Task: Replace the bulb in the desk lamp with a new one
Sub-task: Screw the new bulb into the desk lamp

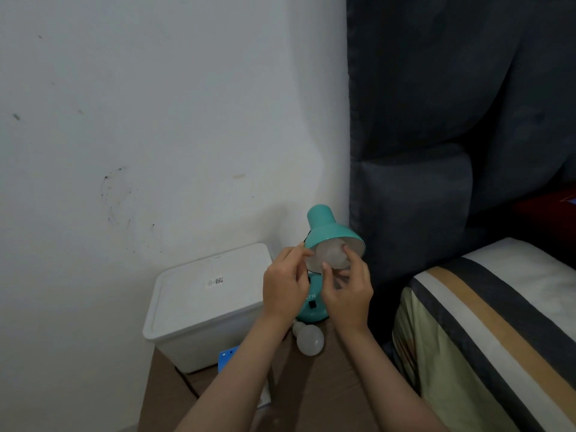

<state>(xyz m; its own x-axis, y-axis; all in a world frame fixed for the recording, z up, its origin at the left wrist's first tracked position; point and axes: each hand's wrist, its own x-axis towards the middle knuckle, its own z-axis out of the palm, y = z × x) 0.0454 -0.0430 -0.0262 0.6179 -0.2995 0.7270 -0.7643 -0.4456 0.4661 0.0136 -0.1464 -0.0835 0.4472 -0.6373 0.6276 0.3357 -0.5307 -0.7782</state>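
Note:
A teal desk lamp (324,227) stands on a brown surface, its shade tilted toward me. A white bulb (331,255) sits inside the shade. My right hand (347,293) has its thumb and fingers around that bulb. My left hand (286,289) is at the shade's left rim, fingertips pinching the edge. A second white bulb (308,338) lies on the surface in front of the lamp base (311,307), below my left wrist.
A white lidded plastic bin (205,304) stands left of the lamp. A blue flat piece (227,358) lies by my left forearm. A white wall is behind, a dark upholstered headboard (436,151) at right, and a striped mattress (486,332) at lower right.

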